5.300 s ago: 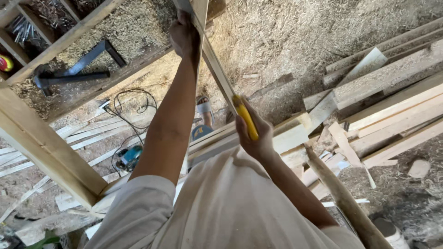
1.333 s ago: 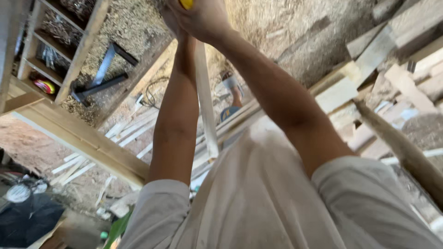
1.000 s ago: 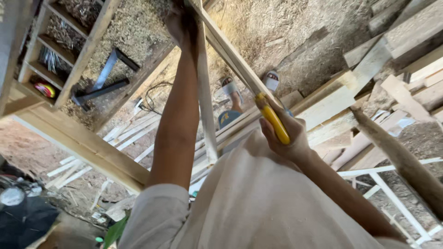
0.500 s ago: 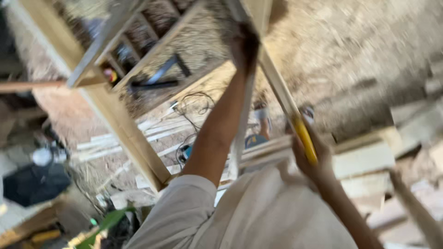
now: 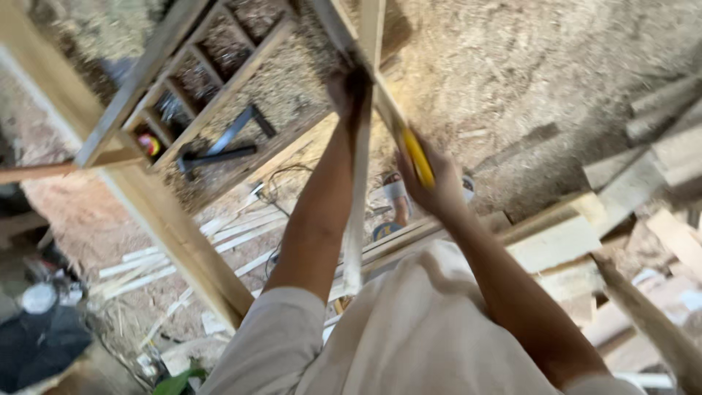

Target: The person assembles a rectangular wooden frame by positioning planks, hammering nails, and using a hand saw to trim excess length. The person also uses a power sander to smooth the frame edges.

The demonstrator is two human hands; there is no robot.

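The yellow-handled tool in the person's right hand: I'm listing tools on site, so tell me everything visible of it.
The yellow-handled tool shows a glossy, plastic-looking yellow grip, motion-blurred. It slants up-left along a pale wooden slat. The right hand wraps its lower end, and the left hand grips a slat just above. Its working end is too blurred to make out, so its kind is unclear.

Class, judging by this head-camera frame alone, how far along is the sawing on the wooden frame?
Done: the wooden frame stands assembled with crosspieces. In hand: the left hand grips a thin wooden strip, while the right hand holds a yellow-handled saw slanted up against it. Left: the strip looks unsevered; blur hides any cut. Loose boards lie below.
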